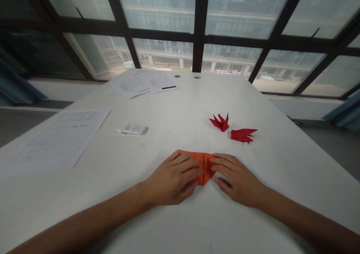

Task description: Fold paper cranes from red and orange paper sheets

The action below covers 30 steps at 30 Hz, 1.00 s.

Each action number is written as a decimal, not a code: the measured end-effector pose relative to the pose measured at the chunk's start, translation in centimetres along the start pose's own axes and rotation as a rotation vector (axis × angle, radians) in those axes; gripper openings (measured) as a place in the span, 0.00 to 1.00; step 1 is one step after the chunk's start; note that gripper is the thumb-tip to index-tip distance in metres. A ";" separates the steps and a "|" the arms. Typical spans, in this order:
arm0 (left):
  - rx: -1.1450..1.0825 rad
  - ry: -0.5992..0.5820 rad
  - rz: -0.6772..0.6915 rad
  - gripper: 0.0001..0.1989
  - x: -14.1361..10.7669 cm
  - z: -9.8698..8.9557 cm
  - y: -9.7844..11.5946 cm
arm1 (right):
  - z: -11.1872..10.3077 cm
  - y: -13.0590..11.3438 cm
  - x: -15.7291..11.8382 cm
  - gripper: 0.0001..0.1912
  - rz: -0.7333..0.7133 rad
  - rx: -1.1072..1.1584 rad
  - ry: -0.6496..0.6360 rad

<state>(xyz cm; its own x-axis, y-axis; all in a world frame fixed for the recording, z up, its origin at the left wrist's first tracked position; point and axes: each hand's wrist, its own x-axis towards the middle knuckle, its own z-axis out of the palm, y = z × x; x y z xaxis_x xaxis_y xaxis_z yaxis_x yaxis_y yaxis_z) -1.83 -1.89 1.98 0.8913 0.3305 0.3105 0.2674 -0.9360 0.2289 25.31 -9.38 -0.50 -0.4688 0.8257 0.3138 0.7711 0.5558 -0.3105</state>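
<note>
A folded sheet of orange origami paper (204, 177) lies on the table in front of me, with a vertical crease down its middle. Across its left part my left hand (176, 177) is curled, fingers bent over the paper and thumb near its lower edge, holding it. My right hand (239, 177) rests its fingertips on the paper's right part, its thumb spread away from the fingers beside the lower right edge. The parts of the paper under both hands are hidden. Beyond the right hand are two red folded-paper pieces, one pointed and upright (221, 122), one lying sideways (243, 135).
On the white table (174, 111) a small white container with printed lettering (133, 129) lies left of centre. A printed sheet (59, 141) is at the left, and several more papers (140, 84) overlap at the far end. Large dark-framed windows (199, 25) stand beyond.
</note>
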 end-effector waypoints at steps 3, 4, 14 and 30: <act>-0.025 -0.033 -0.065 0.16 0.3 -0.1 0.7 | 0.0 0.1 -0.2 0.18 -0.056 -0.007 -0.044; -0.033 -0.053 -0.088 0.18 0.3 0.0 0.8 | -0.1 0.1 -0.2 0.20 -0.077 -0.003 -0.066; 0.061 -0.076 -0.129 0.14 0.2 0.5 1.4 | -0.4 0.1 -0.7 0.23 -0.109 0.094 0.141; -1.386 0.447 -0.560 0.05 0.6 -0.1 0.6 | -0.1 1.2 -0.3 0.29 0.368 0.791 0.190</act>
<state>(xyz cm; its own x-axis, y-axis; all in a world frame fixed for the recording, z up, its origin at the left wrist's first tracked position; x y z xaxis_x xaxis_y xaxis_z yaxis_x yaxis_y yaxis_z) -1.21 -2.29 2.41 0.5527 0.8296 0.0787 -0.2424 0.0697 0.9677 26.41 -8.97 -0.85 -0.1168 0.9742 0.1933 0.3033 0.2203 -0.9271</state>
